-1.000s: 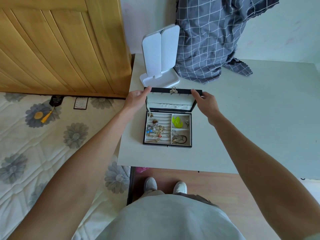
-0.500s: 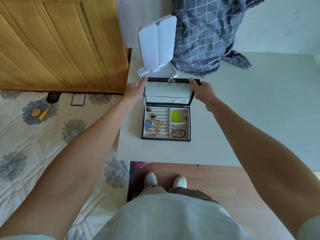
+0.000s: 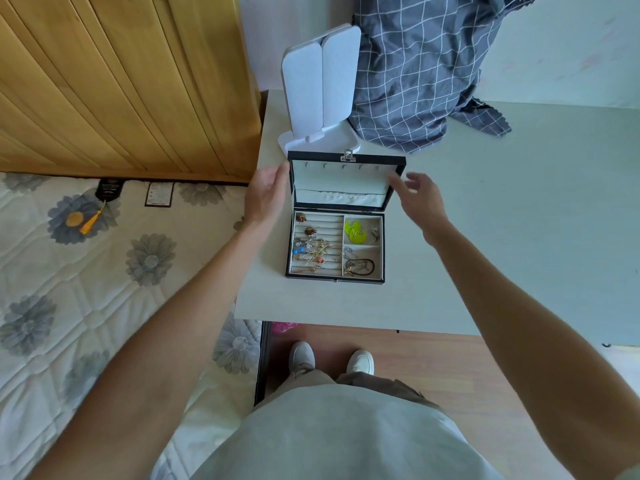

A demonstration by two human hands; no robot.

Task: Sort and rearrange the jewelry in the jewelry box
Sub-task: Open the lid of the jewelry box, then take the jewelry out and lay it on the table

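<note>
The jewelry box (image 3: 335,247) sits open near the front left corner of the pale table (image 3: 502,216), its black-edged lid (image 3: 346,180) standing upright with a metal clasp (image 3: 347,155) at the top edge and a row of small hooks inside, too small to make out well. The left hand (image 3: 266,197) lies against the lid's left edge with fingers fairly straight; whether the fingertips actually touch the lid or sit just beside it cannot be told, since the lid's rim hides them. The right hand (image 3: 420,199) is just off the lid's right edge, fingers spread and loosely bent, holding nothing, and slightly blurred. In the tray, the left section of ring rolls carries a tangle of gold hooks and beaded earrings (image 3: 313,252), whose separate pieces cannot be picked apart. The upper right compartment holds bright yellow-green pieces (image 3: 355,232) and a small silvery item that is hard to read; the lower right one holds a dark cord loop (image 3: 360,266). Behind the box stands a white folding stand (image 3: 320,88), its base partly hidden by the lid. A grey checked cloth (image 3: 422,67) hangs down onto the table's back, cut off at the top. To the left are a flowered mattress (image 3: 69,271) and a wooden headboard (image 3: 121,81). Below, white shoes (image 3: 330,358) stand on the wood floor, the legs partly covered by a pale shirt.
</note>
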